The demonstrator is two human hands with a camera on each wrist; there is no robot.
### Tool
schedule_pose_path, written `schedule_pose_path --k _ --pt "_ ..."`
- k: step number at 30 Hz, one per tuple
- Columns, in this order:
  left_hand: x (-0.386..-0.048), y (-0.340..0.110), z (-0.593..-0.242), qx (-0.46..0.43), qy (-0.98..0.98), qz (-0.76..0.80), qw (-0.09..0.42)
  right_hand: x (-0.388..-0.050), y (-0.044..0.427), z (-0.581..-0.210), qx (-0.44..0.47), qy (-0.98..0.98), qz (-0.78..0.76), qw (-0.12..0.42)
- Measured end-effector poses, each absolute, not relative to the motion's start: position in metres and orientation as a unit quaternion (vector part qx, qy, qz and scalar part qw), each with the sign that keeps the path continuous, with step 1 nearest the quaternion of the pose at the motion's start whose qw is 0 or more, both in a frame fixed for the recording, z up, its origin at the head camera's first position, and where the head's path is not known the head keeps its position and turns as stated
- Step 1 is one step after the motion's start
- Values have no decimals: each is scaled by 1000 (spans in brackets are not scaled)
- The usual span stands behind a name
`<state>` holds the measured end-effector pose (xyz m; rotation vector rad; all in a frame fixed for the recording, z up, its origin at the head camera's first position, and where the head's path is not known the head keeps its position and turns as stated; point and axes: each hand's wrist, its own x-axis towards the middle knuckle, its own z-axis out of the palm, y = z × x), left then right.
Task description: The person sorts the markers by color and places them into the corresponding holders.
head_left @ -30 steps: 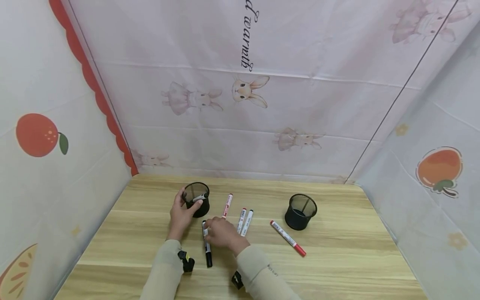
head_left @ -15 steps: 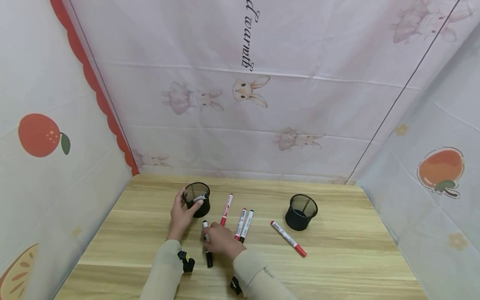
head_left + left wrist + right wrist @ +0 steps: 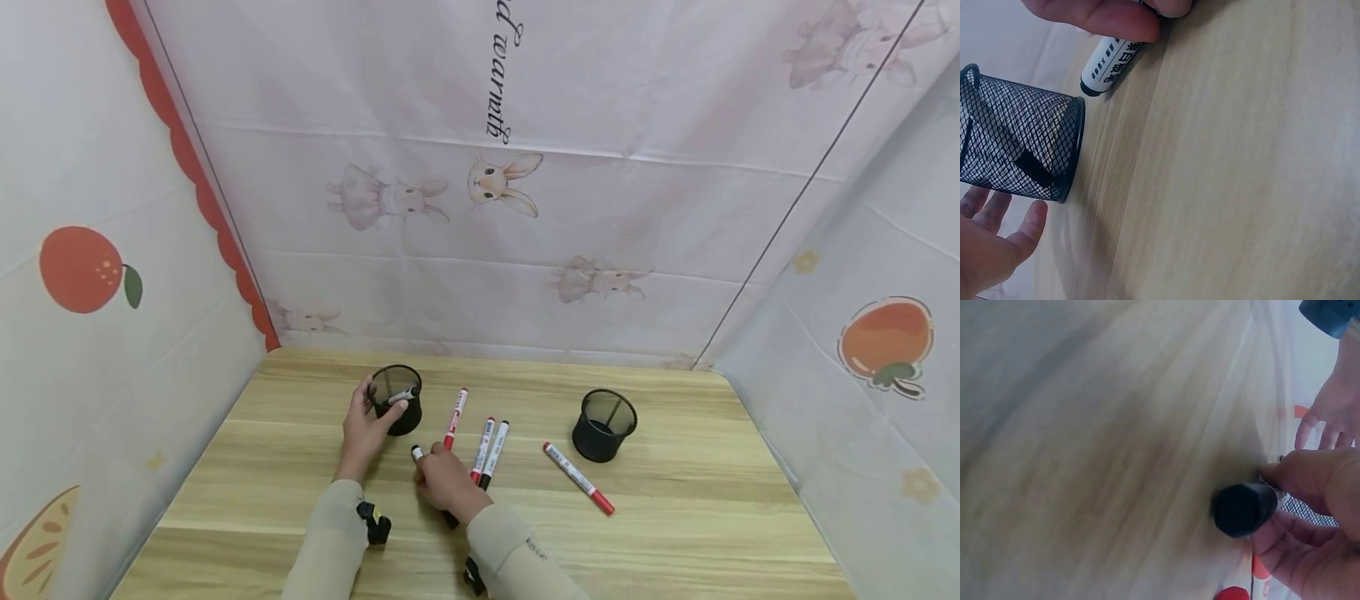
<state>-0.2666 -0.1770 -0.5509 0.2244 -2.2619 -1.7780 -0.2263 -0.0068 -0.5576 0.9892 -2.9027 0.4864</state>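
On the left side, the left hand [image 3: 363, 433] [image 3: 991, 250] holds a black mesh cup [image 3: 405, 419] [image 3: 1016, 131], fingers and thumb around its side. A marker with a black end [image 3: 403, 396] leans inside that cup. Just below and to the right, the right hand [image 3: 448, 482] [image 3: 1316, 544] pinches a black-and-white marker [image 3: 417, 453] [image 3: 1110, 65], tilted over the tabletop; its black end [image 3: 1244, 509] points toward the right wrist camera. The palm hides the marker's middle.
Right of the hands lie a red marker [image 3: 455, 419], a red-ended marker [image 3: 483, 446] beside a black-ended one [image 3: 495, 450], and another red marker [image 3: 577, 477]. A second mesh cup [image 3: 602, 437] stands at the right. Printed cloth walls [image 3: 480, 308] enclose the wooden table [image 3: 675, 517].
The right hand first moved down along the black-and-white marker, then shifted right with it; the marker's lower end has swung right. The left hand and its cup have stayed in place.
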Motion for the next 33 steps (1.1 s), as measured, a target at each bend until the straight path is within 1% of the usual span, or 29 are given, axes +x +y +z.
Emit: schedule_pose_path --k 13,18,21,23,26,33 --pt "-266 -178 -551 80 -778 -609 130 -228 -6 -562 325 -927 178 50" --pt "-269 -178 -553 80 -778 -610 128 -226 -4 -560 282 -931 230 37" --pt "-270 -178 -554 82 -780 -608 126 -223 -1 -556 256 -928 268 45" --pt "-270 -177 -553 81 -780 -607 126 -220 1 -551 253 -923 285 59" --pt "-269 -177 -553 85 -780 -608 125 -216 4 -545 256 -914 309 65" --pt "-268 -177 -552 82 -775 -614 120 -211 5 -540 254 -908 329 56"
